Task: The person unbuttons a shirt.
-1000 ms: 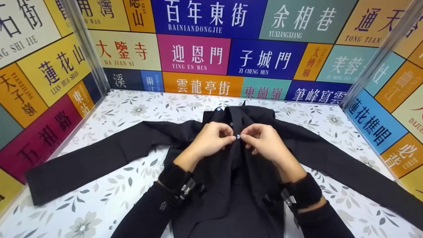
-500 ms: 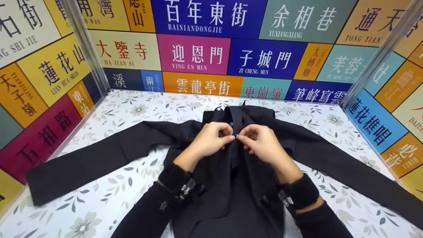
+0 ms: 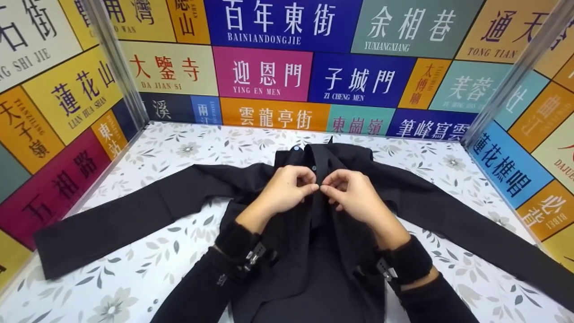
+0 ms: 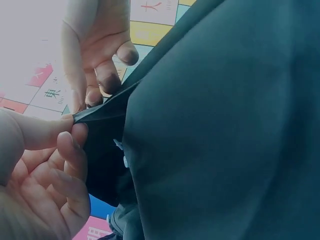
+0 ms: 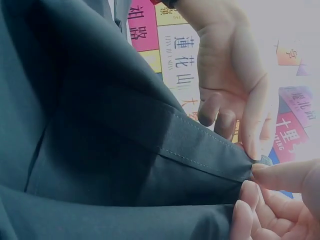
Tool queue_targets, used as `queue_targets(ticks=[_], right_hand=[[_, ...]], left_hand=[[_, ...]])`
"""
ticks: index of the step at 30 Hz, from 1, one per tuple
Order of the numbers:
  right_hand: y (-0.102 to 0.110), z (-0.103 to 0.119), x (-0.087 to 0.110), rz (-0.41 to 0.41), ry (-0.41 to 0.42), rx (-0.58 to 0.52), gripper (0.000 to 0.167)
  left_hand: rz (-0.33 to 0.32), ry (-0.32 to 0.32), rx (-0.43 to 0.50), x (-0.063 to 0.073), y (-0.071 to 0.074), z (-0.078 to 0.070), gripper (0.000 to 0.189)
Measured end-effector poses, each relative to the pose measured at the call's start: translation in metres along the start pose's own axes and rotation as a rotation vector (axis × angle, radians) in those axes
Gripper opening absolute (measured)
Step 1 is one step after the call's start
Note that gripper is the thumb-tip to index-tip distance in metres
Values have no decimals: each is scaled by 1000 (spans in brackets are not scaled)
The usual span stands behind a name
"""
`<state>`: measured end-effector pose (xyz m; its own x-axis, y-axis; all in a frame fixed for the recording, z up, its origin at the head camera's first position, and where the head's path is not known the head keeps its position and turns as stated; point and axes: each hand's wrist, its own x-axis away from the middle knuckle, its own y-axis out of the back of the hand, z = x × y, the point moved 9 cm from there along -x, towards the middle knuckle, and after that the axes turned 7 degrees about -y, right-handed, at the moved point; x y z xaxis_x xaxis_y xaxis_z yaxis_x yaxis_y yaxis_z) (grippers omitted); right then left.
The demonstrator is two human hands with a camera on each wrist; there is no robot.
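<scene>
A black long-sleeved shirt [image 3: 314, 273] lies front up, its sleeves stretched out to both sides. Thumb and forefinger of my left hand [image 3: 287, 189] pinch one side of the front placket just below the collar. Opposite it, the right hand [image 3: 357, 194] pinches the same edge, with the fingertips of both hands almost meeting. The button seen there earlier is hidden by the fingers. A small button [image 3: 314, 168] shows just above them, and a paler one [image 3: 296, 148] near the collar. In the right wrist view the stitched placket [image 5: 195, 142] runs taut into the fingertips.
The shirt lies on a table [image 3: 179, 260] with a white leaf-and-flower print. Panels with coloured street-name signs [image 3: 262, 74] enclose the back and both sides. Metal corner posts [image 3: 123, 76] join the panels.
The right hand has shifted slightly left, closer to the left hand. The button between the fingertips, visible a second ago, has passed out of sight. The left hand has hardly moved.
</scene>
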<state>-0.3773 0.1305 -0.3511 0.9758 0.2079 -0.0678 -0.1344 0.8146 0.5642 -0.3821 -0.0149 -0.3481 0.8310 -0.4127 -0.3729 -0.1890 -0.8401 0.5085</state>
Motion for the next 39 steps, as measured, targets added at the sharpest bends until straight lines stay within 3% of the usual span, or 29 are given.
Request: queue_targets(ticks=[5, 11, 13, 14, 16, 21, 22, 24, 28, 29, 33, 36, 39], right_hand=[[0, 4, 1, 1, 47, 11, 12], [6, 13, 4, -88, 138, 92, 10], [8, 15, 4, -108, 154, 127, 8], [9, 15, 4, -112, 157, 139, 7], [12, 15, 4, -116, 152, 157, 6], [21, 9, 2, -117, 95, 209, 6], [22, 8, 2, -118, 82, 216, 6], [24, 8, 2, -128, 71, 217, 5], [30, 14, 3, -189, 91, 214, 5], [33, 16, 4, -208, 99, 216, 5], [42, 31, 14, -242, 143, 211, 8], [43, 47, 33, -186, 213, 202, 12], [29, 58, 60, -59, 295, 255, 16]], left_hand=[[-16, -5, 36, -1, 0, -1, 6], [-39, 3, 143, 0, -1, -3, 7], [-26, 11, 135, 0, -1, -4, 9], [-15, 22, 95, 0, -1, -4, 12], [36, 62, -79, 2, -3, -4, 23], [316, 202, -705, 14, -28, 6, 60], [358, 198, -784, 14, -35, 14, 62], [419, 187, -853, 17, -40, 16, 57], [435, 119, -814, 20, -22, 4, 34], [443, 112, -783, 24, -12, -8, 31], [441, 46, -700, 40, 11, -33, 32], [468, -20, -658, 58, 13, -50, 28], [559, -97, -616, 77, -1, -63, 27]])
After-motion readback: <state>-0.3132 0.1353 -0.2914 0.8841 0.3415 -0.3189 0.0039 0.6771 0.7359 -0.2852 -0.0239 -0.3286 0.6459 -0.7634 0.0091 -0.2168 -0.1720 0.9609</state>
